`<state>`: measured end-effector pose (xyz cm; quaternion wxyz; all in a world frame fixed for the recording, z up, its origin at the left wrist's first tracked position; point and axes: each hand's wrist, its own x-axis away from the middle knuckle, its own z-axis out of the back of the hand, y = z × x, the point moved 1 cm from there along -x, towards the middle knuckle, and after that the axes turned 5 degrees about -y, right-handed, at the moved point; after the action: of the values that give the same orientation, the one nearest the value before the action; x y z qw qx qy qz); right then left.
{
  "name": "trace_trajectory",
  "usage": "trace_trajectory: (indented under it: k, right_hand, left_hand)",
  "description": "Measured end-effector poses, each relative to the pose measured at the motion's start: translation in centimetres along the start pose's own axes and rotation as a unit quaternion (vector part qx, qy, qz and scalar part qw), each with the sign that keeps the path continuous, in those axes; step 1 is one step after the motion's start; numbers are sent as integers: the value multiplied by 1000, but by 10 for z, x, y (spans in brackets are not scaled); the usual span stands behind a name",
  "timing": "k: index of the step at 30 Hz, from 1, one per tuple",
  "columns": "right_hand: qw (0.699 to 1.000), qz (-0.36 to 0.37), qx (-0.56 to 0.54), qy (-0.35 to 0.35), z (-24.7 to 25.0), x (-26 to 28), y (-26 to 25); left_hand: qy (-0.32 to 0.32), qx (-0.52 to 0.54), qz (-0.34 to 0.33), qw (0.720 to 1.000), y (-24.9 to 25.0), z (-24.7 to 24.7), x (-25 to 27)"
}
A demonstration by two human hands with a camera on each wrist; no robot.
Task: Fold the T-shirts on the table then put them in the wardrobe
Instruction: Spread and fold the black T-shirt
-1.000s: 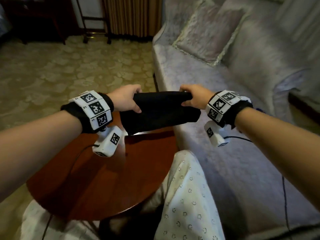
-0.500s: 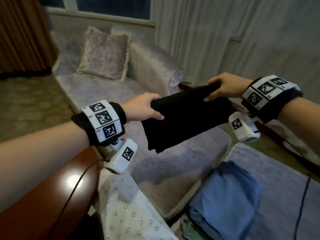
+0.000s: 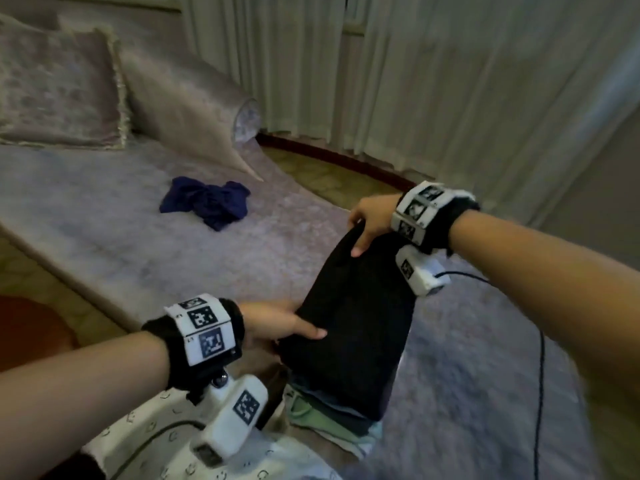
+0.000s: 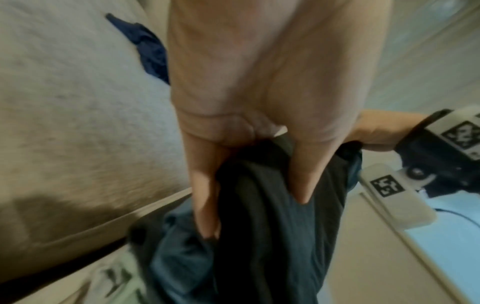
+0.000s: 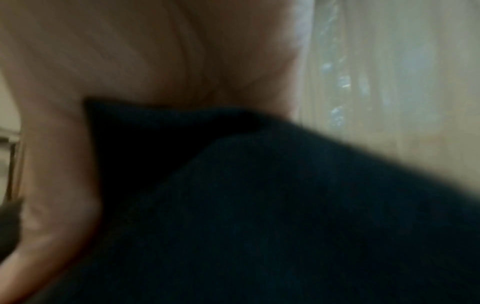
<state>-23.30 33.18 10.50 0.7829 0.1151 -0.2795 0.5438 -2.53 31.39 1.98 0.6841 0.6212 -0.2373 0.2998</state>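
Both your left hand (image 3: pixel 277 323) and right hand (image 3: pixel 369 221) are gripping the folded black T-shirt (image 3: pixel 353 323), now swinging from the table down onto the stacked clothes (image 3: pixel 332 419), joining the pile.

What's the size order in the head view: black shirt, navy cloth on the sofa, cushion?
1. Black shirt, though nearness to the camera inflates it.
2. Cushion, cut off by the frame edge, so unsure against the shirt.
3. Navy cloth, clearly smallest.
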Motion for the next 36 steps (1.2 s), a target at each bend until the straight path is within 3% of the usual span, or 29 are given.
trace_trajectory:
  k: [4, 8, 12, 17, 23, 28, 32, 36]
  right_hand:
    - [1000, -10, 8, 7, -48, -48, 7]
    - [999, -10, -26, 36, -64, -65, 18]
    - [995, -13, 70, 65, -62, -67, 20]
    - [994, -1, 96, -48, -73, -56, 11]
    - [986, -75, 96, -113, -120, -56, 19]
    - [988, -68, 76, -117, -97, -54, 20]
    - [994, -47, 49, -86, -65, -60, 13]
    - [996, -27, 57, -68, -44, -63, 4]
  left_hand:
    - [-25, 22, 63, 997, -20, -6, -29]
    - [-26, -88, 83, 992, -18, 11, -36]
    - [46, -152, 45, 986, -3, 23, -48]
    - [19, -181, -5, 983, 3, 14, -66]
    - [38, -228, -8, 973, -17, 18, -84]
    - [12, -210, -2, 978, -12, 22, -80]
    - [57, -217, 13, 974, -4, 38, -76]
    - [-7, -182, -31, 983, -12, 29, -74]
